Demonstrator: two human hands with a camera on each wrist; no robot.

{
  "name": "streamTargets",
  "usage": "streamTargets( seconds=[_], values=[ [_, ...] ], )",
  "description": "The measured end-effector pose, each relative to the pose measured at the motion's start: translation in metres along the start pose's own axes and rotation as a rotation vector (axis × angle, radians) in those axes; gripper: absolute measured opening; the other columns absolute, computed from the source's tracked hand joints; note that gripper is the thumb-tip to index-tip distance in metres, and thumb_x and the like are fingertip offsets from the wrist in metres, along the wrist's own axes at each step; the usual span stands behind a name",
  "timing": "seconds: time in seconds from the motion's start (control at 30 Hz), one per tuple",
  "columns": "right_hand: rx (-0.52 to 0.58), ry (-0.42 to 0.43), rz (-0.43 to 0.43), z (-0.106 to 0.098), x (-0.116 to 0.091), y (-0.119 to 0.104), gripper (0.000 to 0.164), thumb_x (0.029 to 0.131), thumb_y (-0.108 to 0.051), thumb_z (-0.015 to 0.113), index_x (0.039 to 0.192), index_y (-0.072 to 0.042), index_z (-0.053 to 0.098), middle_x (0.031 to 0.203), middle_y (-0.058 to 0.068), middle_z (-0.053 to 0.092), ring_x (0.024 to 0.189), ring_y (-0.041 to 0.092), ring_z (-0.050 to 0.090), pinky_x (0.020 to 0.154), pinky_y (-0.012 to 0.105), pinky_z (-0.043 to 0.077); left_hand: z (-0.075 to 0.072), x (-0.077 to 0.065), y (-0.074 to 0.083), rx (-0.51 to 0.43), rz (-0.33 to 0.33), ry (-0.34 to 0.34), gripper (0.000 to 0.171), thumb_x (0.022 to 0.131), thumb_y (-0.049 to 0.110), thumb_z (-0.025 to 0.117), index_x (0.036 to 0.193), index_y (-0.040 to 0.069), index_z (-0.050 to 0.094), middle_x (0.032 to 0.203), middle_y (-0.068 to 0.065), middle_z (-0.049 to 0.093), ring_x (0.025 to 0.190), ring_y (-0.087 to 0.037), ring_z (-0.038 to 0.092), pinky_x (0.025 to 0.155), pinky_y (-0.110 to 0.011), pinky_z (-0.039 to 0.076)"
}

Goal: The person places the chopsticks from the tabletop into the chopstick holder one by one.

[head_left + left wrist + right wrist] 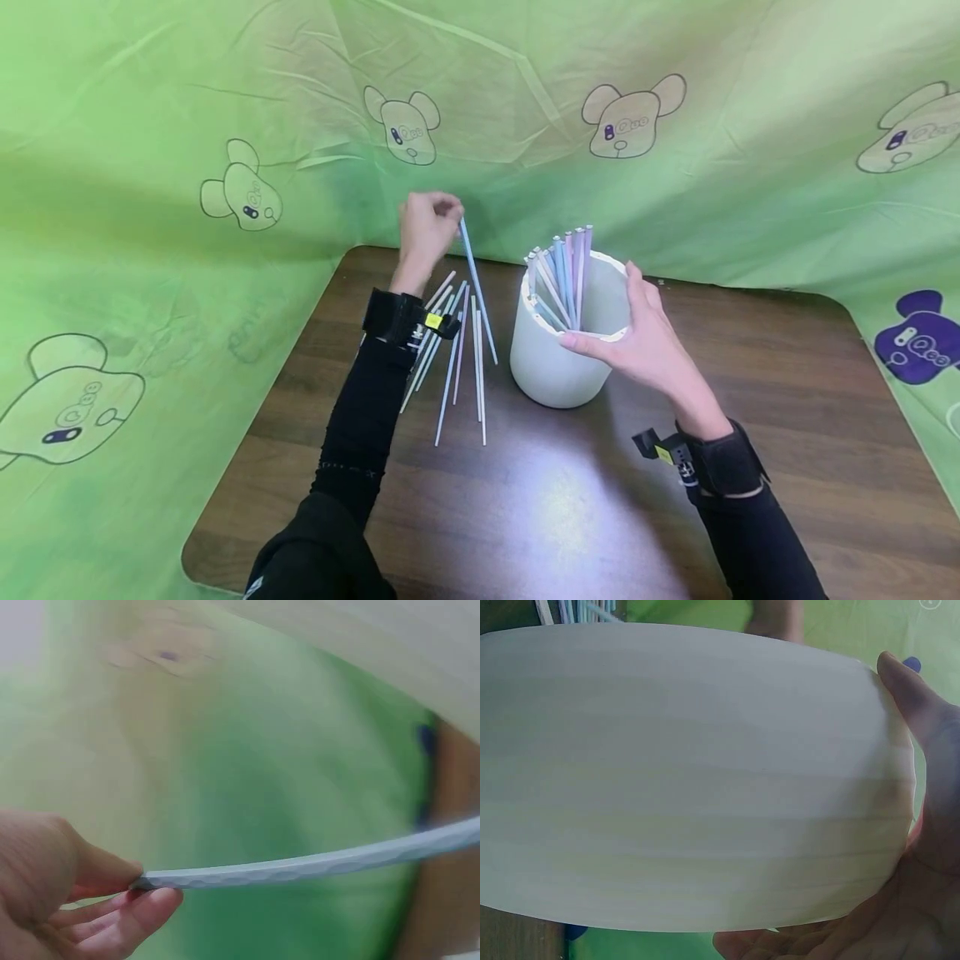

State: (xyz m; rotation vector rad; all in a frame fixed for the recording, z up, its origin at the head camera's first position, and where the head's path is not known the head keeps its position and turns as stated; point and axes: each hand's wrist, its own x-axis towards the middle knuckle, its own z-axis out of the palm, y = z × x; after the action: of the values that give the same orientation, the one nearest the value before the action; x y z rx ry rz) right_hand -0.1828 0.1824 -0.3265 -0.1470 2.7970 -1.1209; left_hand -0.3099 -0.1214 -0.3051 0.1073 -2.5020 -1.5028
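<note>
My left hand (429, 233) pinches the upper end of a slim pale blue stick (477, 287) between thumb and fingers, and the stick slants downward from it. Up close, the left wrist view shows wavy marks along this blue stick (315, 866). With thumb and fingers spread around its rim, my right hand (654, 350) grips a white round container (558, 379) from the right side. Several pastel sticks (567, 275) lean inside it against the left part of the rim. More loose sticks (481, 375) lie on the table left of the container, partly hidden by my left wrist.
Beneath everything is a brown wooden table (480, 517) with rounded corners. A green cloth (495, 75) printed with cartoon animal heads hangs behind and at both sides. The container's white wall (697, 772) fills most of the right wrist view.
</note>
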Motion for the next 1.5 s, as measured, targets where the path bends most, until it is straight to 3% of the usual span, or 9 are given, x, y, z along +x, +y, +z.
streamTargets(
  seconds=[0.2, 0.37, 0.5, 0.6, 0.8, 0.93, 1.23, 1.5],
  values=[
    [0.008, 0.002, 0.002, 0.0, -0.001, 0.0, 0.135, 0.072, -0.071, 0.079, 0.16, -0.031, -0.016, 0.173, 0.007, -0.004, 0.158, 0.038, 0.012, 0.117, 0.073, 0.024, -0.04, -0.015, 0.062, -0.112, 0.189, 0.176, 0.021, 0.096, 0.008, 0.066, 0.114, 0.001, 0.074, 0.108, -0.018, 0.077, 0.072, -0.014, 0.071, 0.067, -0.017, 0.058],
    [0.015, 0.002, 0.0, 0.0, -0.001, 0.0, 0.135, 0.072, -0.07, 0.079, 0.16, -0.032, -0.016, 0.173, 0.008, -0.003, 0.157, 0.038, 0.014, 0.117, 0.073, 0.025, -0.067, -0.034, 0.112, -0.272, 0.317, 0.297, 0.017, 0.095, 0.008, 0.069, 0.108, 0.0, 0.076, 0.102, -0.017, 0.078, 0.066, -0.01, 0.068, 0.066, -0.017, 0.057],
    [0.02, 0.0, -0.002, 0.001, -0.001, 0.0, 0.134, 0.073, -0.069, 0.079, 0.161, -0.031, -0.015, 0.172, 0.009, -0.003, 0.157, 0.038, 0.014, 0.117, 0.073, 0.025, -0.077, -0.047, 0.14, -0.406, 0.389, 0.374, 0.014, 0.093, 0.005, 0.07, 0.104, 0.0, 0.076, 0.096, -0.015, 0.078, 0.065, -0.012, 0.069, 0.067, -0.019, 0.058],
    [0.022, 0.001, -0.001, 0.001, -0.001, 0.0, 0.134, 0.073, -0.068, 0.079, 0.161, -0.031, -0.015, 0.172, 0.008, -0.003, 0.158, 0.037, 0.012, 0.117, 0.073, 0.024, -0.074, -0.053, 0.151, -0.464, 0.462, 0.398, 0.013, 0.093, 0.003, 0.07, 0.103, -0.003, 0.076, 0.094, -0.017, 0.077, 0.067, -0.012, 0.071, 0.07, -0.022, 0.06],
    [0.029, -0.003, 0.006, 0.002, -0.002, 0.001, 0.134, 0.072, -0.069, 0.079, 0.16, -0.033, -0.016, 0.172, 0.008, -0.002, 0.157, 0.038, 0.014, 0.116, 0.074, 0.025, -0.05, -0.057, 0.151, -0.383, 0.572, 0.384, 0.016, 0.095, 0.006, 0.069, 0.107, -0.004, 0.074, 0.099, -0.018, 0.077, 0.074, -0.015, 0.074, 0.07, -0.021, 0.06],
    [0.02, 0.002, 0.005, 0.002, -0.001, 0.002, 0.135, 0.072, -0.07, 0.079, 0.16, -0.033, -0.016, 0.172, 0.009, -0.001, 0.156, 0.039, 0.017, 0.116, 0.072, 0.027, -0.028, -0.061, 0.143, -0.298, 0.679, 0.337, 0.018, 0.097, 0.007, 0.065, 0.107, -0.006, 0.073, 0.1, -0.019, 0.077, 0.079, -0.02, 0.076, 0.073, -0.02, 0.06],
    [0.011, -0.005, 0.006, 0.002, 0.0, 0.003, 0.135, 0.073, -0.068, 0.08, 0.16, -0.031, -0.017, 0.172, 0.011, -0.001, 0.156, 0.04, 0.016, 0.117, 0.071, 0.026, 0.012, -0.072, 0.128, -0.099, 0.851, 0.241, 0.022, 0.102, 0.01, 0.059, 0.108, -0.006, 0.072, 0.099, -0.019, 0.076, 0.085, -0.021, 0.073, 0.079, -0.012, 0.056],
    [0.015, 0.006, 0.006, 0.002, 0.0, 0.002, 0.136, 0.072, -0.07, 0.079, 0.16, -0.03, -0.016, 0.172, 0.011, -0.001, 0.157, 0.039, 0.014, 0.118, 0.07, 0.025, 0.035, -0.076, 0.111, 0.064, 0.966, 0.248, 0.021, 0.101, 0.009, 0.058, 0.108, -0.005, 0.073, 0.097, -0.016, 0.077, 0.08, -0.02, 0.07, 0.078, -0.018, 0.056]
  ],
)
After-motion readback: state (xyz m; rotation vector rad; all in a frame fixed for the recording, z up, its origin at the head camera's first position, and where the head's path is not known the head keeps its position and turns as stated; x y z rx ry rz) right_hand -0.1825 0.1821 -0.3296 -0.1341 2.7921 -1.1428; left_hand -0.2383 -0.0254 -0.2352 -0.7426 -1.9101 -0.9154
